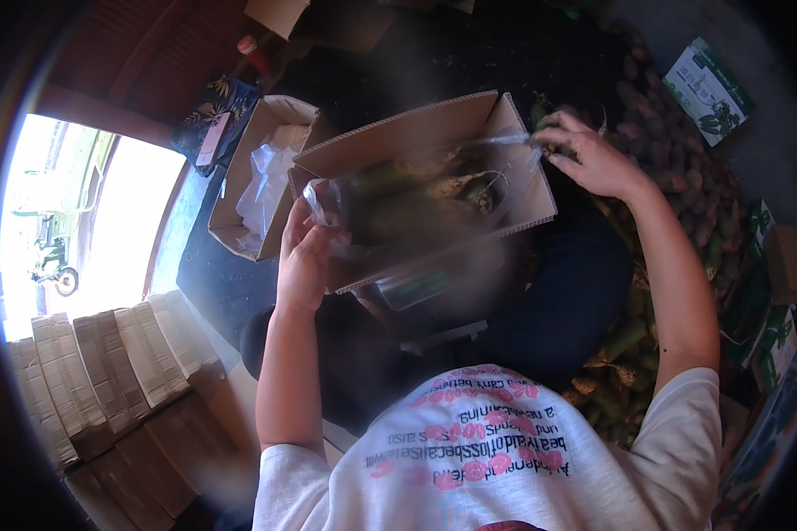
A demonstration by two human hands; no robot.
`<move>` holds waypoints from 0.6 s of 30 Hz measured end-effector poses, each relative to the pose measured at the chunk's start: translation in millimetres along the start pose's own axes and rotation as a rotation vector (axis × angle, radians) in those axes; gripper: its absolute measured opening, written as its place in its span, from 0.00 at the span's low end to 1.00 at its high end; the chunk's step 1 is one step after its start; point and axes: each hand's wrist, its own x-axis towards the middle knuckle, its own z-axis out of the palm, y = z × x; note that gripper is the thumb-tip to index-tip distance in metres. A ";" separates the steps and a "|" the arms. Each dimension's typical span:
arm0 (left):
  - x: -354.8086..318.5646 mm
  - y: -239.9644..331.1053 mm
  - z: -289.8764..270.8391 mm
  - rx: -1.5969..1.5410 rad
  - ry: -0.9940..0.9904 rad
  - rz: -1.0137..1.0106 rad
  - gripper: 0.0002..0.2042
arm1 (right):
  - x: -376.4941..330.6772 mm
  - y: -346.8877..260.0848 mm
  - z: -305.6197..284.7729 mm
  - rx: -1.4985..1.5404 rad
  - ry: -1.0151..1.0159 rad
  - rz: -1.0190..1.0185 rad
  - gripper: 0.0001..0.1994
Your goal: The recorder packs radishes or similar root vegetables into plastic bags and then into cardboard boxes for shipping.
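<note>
An open cardboard box [390, 128] stands in front of me, lined with a clear plastic bag [511, 177]. Inside lie green root vegetables [452, 186] that look like radishes, partly blurred and shaded. My left hand [303, 261] is at the box's left end, its fingers closed on a bunched edge of the bag. Over the right end, my right hand [584, 157] pinches the bag's other edge, which stretches as a thin strand toward the box. Below the box, part of a flat device like a scale [416, 288] shows.
A second open box [279, 115] with loose plastic stands at the left. Heaps of reddish roots [673, 150] and green roots [624, 341] lie at my right. Flattened cartons [106, 363] are stacked at lower left. A printed green-and-white card [707, 91] lies far right.
</note>
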 end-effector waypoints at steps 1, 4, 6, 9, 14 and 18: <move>0.7 -1.5 1.1 -0.021 0.014 -0.015 0.30 | -3.4 4.1 0.4 0.144 0.073 -0.004 0.22; -4.0 0.4 -1.2 -0.068 0.050 -0.020 0.28 | -15.3 10.0 -11.1 0.277 0.265 0.026 0.27; -7.3 -6.0 -4.2 -0.122 0.108 0.012 0.28 | -35.9 26.4 -15.9 0.360 0.378 0.097 0.28; -8.1 -7.2 -10.9 -0.037 -0.020 0.047 0.29 | -72.9 56.7 -13.5 0.451 0.460 0.145 0.27; -11.2 -13.0 -10.0 -0.055 0.032 0.040 0.32 | -145.9 102.5 16.0 0.484 0.633 0.403 0.28; -10.5 -18.7 -13.7 -0.055 0.023 0.032 0.33 | -207.1 145.1 52.4 0.540 0.655 0.584 0.29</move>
